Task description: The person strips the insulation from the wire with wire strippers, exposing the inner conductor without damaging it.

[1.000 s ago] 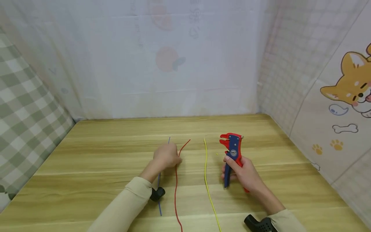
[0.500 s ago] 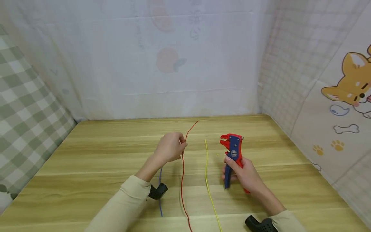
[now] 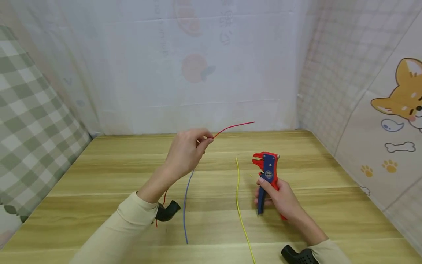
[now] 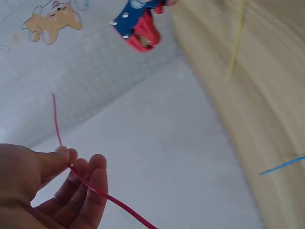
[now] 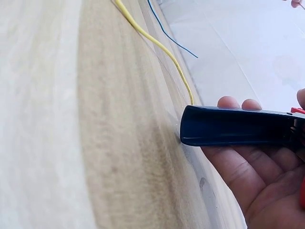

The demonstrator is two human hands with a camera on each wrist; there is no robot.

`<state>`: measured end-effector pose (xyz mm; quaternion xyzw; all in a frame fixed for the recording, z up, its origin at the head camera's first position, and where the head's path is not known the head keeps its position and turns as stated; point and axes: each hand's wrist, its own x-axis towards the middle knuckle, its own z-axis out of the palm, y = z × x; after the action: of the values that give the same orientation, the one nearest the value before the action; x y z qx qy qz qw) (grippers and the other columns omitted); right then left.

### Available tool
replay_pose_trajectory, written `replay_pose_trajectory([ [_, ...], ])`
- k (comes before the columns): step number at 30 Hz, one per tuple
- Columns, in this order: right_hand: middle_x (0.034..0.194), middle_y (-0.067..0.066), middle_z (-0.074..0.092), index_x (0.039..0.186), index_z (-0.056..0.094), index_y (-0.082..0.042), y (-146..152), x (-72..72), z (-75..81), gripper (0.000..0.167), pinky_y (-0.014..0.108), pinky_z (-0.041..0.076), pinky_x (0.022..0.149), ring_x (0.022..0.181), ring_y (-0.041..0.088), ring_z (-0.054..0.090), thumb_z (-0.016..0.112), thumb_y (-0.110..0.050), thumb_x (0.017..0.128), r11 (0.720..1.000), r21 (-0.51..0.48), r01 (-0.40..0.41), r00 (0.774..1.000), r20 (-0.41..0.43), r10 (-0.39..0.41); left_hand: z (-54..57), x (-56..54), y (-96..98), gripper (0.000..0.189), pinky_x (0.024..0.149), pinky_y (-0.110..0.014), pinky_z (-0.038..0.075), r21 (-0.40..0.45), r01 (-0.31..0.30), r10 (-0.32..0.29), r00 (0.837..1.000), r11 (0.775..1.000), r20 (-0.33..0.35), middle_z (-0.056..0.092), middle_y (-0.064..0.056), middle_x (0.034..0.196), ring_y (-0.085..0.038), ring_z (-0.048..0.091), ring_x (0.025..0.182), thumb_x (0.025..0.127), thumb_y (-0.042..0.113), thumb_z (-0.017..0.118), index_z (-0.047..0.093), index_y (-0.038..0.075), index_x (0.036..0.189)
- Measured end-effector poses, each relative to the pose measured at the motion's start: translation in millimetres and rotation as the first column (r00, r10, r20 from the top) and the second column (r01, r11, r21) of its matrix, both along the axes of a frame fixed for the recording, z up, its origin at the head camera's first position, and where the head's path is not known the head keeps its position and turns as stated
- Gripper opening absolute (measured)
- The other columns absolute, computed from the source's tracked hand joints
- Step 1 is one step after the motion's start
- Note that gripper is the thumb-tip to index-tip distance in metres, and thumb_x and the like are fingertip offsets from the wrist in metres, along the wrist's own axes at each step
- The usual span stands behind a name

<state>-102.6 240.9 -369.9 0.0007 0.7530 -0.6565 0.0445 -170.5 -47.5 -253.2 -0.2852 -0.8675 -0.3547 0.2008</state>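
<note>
Between thumb and forefinger my left hand [image 3: 186,154] pinches a red wire [image 3: 234,126], raised above the table. One end points right past the fingertips; in the left wrist view the rest of the red wire [image 4: 119,203] runs down across the other fingers. My right hand [image 3: 281,198] holds a red and blue wire stripper [image 3: 268,170] upright, its red jaws apart and facing left. In the right wrist view the blue handle [image 5: 238,126] lies across the fingers. A blue wire [image 3: 185,205] and a yellow wire [image 3: 238,198] lie on the table between the hands.
A tiny yellow scrap [image 3: 251,175] lies on the wooden table [image 3: 99,190], left of the stripper. White sheeting [image 3: 148,80] hangs behind the table's back edge. Checked cloth [image 3: 29,121] borders the left side, and a dog-print panel [image 3: 372,146] the right.
My left hand has lifted the red wire off the table, upward, and the wire's free end has swung right. The blue wire is now more exposed. The right hand with the stripper stays about still.
</note>
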Motion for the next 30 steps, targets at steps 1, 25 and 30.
replay_pose_trajectory([
  [1,0.092,0.016,0.069,0.127,0.049,0.016,0,0.2,0.2,0.047,0.039,0.066,0.074,0.076,0.025,0.077,0.051,-0.029,0.113,1.000,0.000,0.000,1.000,-0.003,0.000,-3.8,-0.1,-0.7,0.008,0.062,-0.032,0.051,0.009,-0.002,0.002,1.000,1.000,-0.015,0.074,-0.004,0.077,-0.015,0.065,0.062,0.099,0.010,0.072,0.079,0.008,0.099],
  [25,0.089,0.006,0.073,0.120,0.052,0.012,-3,7.9,1.1,0.030,0.040,0.066,0.077,0.079,0.022,0.076,0.052,-0.018,0.112,0.983,0.006,-0.182,0.971,-0.158,0.181,-94.4,17.2,-4.3,0.010,0.059,-0.023,0.038,0.225,-0.085,0.079,0.996,0.971,0.036,0.060,-0.002,0.082,-0.006,0.041,0.065,0.099,0.007,0.073,0.082,0.011,0.099],
  [30,0.091,0.017,0.072,0.121,0.050,0.017,-4,8.7,1.0,0.035,0.041,0.066,0.077,0.079,0.023,0.076,0.053,-0.018,0.112,0.978,-0.005,-0.211,0.966,-0.152,0.208,-93.5,17.0,-4.8,0.009,0.058,-0.022,0.038,0.249,-0.081,0.071,0.996,0.965,0.046,0.059,-0.001,0.081,-0.005,0.041,0.065,0.098,0.008,0.073,0.082,0.011,0.100],
])
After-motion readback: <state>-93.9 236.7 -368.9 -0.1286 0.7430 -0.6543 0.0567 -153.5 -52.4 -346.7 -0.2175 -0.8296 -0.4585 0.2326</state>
